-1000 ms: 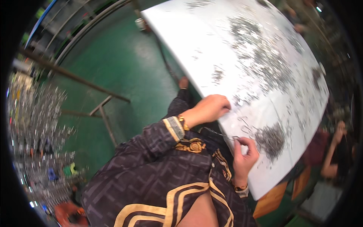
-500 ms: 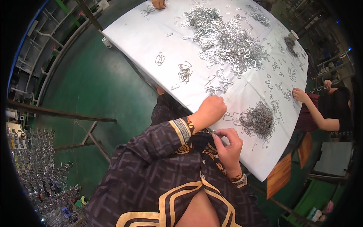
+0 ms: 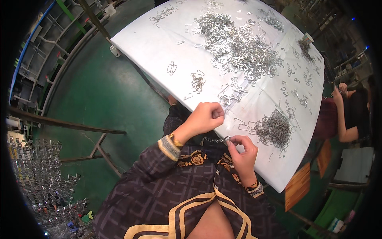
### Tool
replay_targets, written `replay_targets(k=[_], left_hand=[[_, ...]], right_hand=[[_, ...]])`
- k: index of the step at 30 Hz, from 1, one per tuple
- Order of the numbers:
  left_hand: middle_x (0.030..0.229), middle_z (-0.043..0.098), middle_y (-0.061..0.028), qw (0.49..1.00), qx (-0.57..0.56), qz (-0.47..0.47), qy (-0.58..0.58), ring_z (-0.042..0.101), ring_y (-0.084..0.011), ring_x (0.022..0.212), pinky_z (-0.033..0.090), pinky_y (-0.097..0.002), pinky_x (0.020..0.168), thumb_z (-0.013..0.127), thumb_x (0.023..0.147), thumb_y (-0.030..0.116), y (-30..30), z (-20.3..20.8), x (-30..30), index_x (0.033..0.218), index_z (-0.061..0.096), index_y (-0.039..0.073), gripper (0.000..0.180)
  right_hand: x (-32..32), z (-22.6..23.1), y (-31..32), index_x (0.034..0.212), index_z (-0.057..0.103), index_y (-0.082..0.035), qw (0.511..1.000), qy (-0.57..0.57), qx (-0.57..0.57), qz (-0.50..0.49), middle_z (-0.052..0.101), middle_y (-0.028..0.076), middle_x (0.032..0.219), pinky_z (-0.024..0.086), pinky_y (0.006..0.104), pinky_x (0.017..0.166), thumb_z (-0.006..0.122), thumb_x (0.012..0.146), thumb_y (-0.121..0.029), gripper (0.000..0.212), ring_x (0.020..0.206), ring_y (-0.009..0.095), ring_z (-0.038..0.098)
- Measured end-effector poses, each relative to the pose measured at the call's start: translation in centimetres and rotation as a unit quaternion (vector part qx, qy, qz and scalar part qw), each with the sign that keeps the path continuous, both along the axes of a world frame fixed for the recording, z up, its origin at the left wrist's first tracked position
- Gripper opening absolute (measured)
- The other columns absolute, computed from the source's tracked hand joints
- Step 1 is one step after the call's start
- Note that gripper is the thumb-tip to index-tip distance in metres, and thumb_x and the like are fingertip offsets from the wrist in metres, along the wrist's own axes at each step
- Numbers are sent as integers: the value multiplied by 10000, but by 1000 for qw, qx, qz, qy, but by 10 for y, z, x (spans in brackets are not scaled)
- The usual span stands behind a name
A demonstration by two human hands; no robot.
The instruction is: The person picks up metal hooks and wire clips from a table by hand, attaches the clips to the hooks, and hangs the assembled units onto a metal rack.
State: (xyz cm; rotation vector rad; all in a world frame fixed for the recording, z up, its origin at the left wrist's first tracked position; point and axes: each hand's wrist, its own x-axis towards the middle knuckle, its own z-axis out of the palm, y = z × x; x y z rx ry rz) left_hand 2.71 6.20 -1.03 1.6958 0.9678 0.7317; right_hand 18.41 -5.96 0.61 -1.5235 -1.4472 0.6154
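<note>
My right hand (image 3: 244,157) is closed in a pinch on a small metal hook (image 3: 227,139) at the near edge of the table, with a dark row of linked metal (image 3: 213,140) beside it. To its left, just over the edge, my left hand (image 3: 207,117) is closed with thumb and forefinger together; whatever is in it cannot be made out. Just beyond lies a small cluster of silver hooks (image 3: 232,92). A heap of thin dark wire pieces (image 3: 274,128) sits right of my hands. Farther back spreads a large pile of silver hooks (image 3: 242,46).
A white cloth covers the table (image 3: 155,44). Small groups of wire pieces (image 3: 197,81) lie at its left. At the right, another person (image 3: 348,111) has raised hands. A cup (image 3: 307,38) stands at the far right. Hanging metal parts (image 3: 36,171) fill the lower left.
My left hand has moved left and a little nearer, off the silver cluster. My right hand keeps its pinch. The person at right has lifted a hand from the table; the far hand has left view.
</note>
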Motion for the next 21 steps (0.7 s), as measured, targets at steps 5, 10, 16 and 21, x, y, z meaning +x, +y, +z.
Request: replay_targets(k=[5,10,16,21], left_hand=[[748,569,23,993,-69,-13,-93,489,-47,671,400,-215,601,633,844,73,-36,25,-34,873,604,12,73],[826,565,3,994,27,-34,-103,484,-76,712,397,-227,640,604,872,58,-43,21,-28,897,586,19,50],[856,596,-33,994,12,-21,-107,535,-96,755,439,-238,690,585,874,36,-43,16,-18,941,572,4,75],[877,619,-51,991,58,4,-119,568,-113,782,464,-255,728,559,876,12,-50,12,-14,972,564,3,96]], right_hand=[[-9,-1,13,781,651,-19,1000,30,0,3,635,74,710,450,322,635,703,731,-16,73,654,204,578],[-12,1,18,785,651,-25,1000,19,0,10,634,65,707,446,324,630,703,733,-28,73,669,201,578],[-9,2,18,790,657,-30,1000,-3,-1,16,631,60,700,446,324,629,701,737,-29,70,659,207,579],[-1,-4,22,831,676,-23,998,35,1,43,631,77,708,458,306,592,714,743,-48,99,619,192,579]])
